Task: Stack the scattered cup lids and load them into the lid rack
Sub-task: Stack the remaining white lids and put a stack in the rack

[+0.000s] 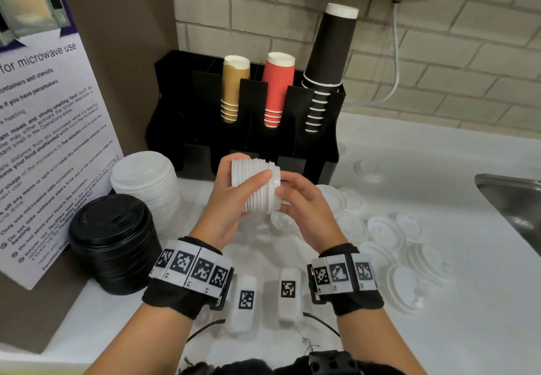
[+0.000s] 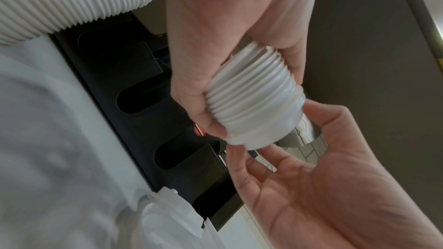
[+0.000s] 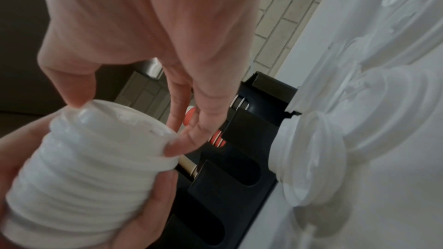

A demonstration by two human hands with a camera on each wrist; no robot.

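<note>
Far left of the head view: microwave notice, then black lid stack and tall white lid stack standing on the counter, untouched.

Centre left: left hand wrapped around the held lid stack, thumb across the ribbed side, fingers curled behind; stack lying on its side above the counter, just in front of the lid rack. Rack upper slots filled with gold, red and black cups; lower front pockets dark, contents not discernible.

Centre right: right hand at the open end of the held stack, thumb and fingertips pinching the rim of the end lid, remaining fingers relaxed.

Step in hand, as judged: seating the end lid and squaring the stack.
- Keep the left grip firm around the middle to prevent fanning.
- Press the end lid evenly around the rim, not at one edge.
- Check for a cocked lid before loading; a tilted lid likely jams in a pocket.

Right of frame: scattered lids flat on the counter, not yet collected; sink at the far right edge.
</note>
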